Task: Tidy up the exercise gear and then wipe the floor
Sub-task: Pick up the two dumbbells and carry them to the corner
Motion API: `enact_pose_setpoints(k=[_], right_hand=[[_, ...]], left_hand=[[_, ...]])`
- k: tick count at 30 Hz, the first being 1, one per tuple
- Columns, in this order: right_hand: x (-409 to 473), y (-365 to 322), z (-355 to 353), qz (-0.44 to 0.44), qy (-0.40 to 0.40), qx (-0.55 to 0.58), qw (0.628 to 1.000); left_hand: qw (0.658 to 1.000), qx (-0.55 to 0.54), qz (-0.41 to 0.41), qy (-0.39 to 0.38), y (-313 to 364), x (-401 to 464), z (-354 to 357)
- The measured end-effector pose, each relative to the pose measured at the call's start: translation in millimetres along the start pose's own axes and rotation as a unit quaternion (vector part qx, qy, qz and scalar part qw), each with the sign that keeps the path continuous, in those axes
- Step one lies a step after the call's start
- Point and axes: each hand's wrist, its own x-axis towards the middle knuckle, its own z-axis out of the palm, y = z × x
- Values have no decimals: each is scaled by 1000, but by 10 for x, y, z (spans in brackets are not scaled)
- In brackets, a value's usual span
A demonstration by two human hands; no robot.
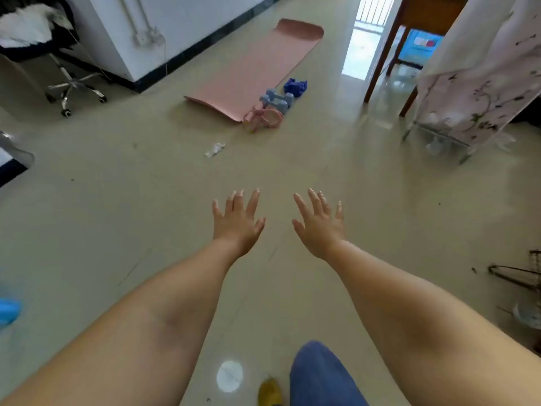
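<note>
Left hand (237, 222) and right hand (319, 224) hovering over beige tiled floor (117, 200), fingers spread wide, holding nothing; pink foam exercise mat (248, 68) lying at 12 o'clock.

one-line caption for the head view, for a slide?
Both hands, left and right, held open above the floor; pink mat and dumbbells lie ahead.

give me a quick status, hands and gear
Left hand and right hand open, empty. Mat unrolled, dumbbells beside it, untouched. Crumpled wrapper on floor between.
</note>
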Motion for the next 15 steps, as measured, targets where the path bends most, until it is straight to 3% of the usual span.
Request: enact_pose_setpoints(k=[6, 15], right_hand=[[446, 271, 111, 9, -62, -1, 998], [1968, 1070, -495, 3, -105, -13, 994]], left_hand=[[999, -1, -6, -43, 149, 459, 162], [996, -53, -61, -34, 679, 2120, -198]])
